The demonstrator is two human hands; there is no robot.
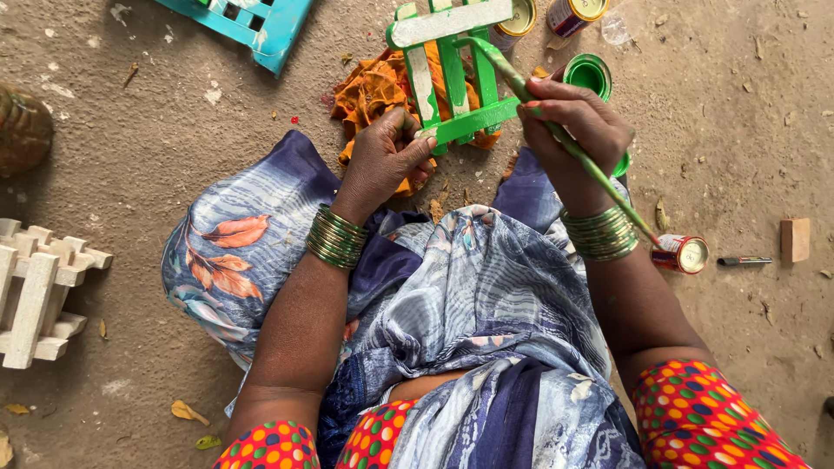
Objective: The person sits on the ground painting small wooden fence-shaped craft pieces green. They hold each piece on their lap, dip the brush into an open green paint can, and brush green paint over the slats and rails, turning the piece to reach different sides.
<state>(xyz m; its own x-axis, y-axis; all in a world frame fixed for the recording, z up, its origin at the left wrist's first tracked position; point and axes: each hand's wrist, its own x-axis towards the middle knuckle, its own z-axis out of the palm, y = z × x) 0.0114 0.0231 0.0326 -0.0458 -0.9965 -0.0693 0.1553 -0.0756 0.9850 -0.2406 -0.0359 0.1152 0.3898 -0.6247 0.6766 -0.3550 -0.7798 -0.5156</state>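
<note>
A small slatted wooden frame (452,65), partly painted green, stands on the ground in front of my lap over an orange rag (369,91). My left hand (382,156) grips the frame's near lower corner. My right hand (573,130) holds a green-stained paintbrush (608,187); its bristle end lies against the frame's upper slats. An open can of green paint (589,75) sits just behind my right hand. Both wrists wear green bangles.
An unpainted wooden frame (39,291) lies at the left, a turquoise frame (252,22) at the top. Two closed tins (573,13) stand at the top, another tin (682,254) on its side at right, beside a pen (744,260) and a wood block (794,239).
</note>
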